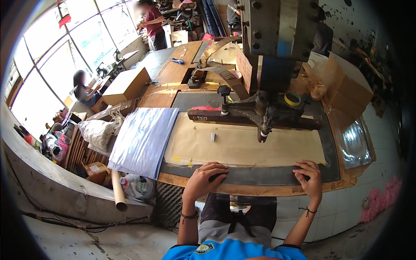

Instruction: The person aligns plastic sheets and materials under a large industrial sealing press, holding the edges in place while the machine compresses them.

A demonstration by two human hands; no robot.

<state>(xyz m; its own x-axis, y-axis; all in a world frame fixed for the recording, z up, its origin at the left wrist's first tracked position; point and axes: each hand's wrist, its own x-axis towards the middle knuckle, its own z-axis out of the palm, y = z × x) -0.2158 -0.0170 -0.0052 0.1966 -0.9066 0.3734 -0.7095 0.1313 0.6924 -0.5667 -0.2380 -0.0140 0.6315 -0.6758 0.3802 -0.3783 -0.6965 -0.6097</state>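
Note:
My left hand (205,177) rests at the near edge of the black mat (255,175), its fingers bent loosely over the rim of a tan sheet (255,151). Apart from it, my right hand (310,178) sits by the sheet's near right corner, thumb away from the fingers. Neither hand shows anything in its grip. Yellow tape bits hold the sheet's near edge. On the sheet stands a small grey-white block (212,137). Just beyond, a dark metal bar (255,120) hangs from a press arm (247,106) and hides the sheet's far part.
A stack of clear plastic sheets (145,141) lies left on the wooden table (160,93). A yellow tape roll (292,99) sits on the press. Cardboard boxes (346,86) stand at right, beside a shiny plastic pack (355,141). Other people work in the background.

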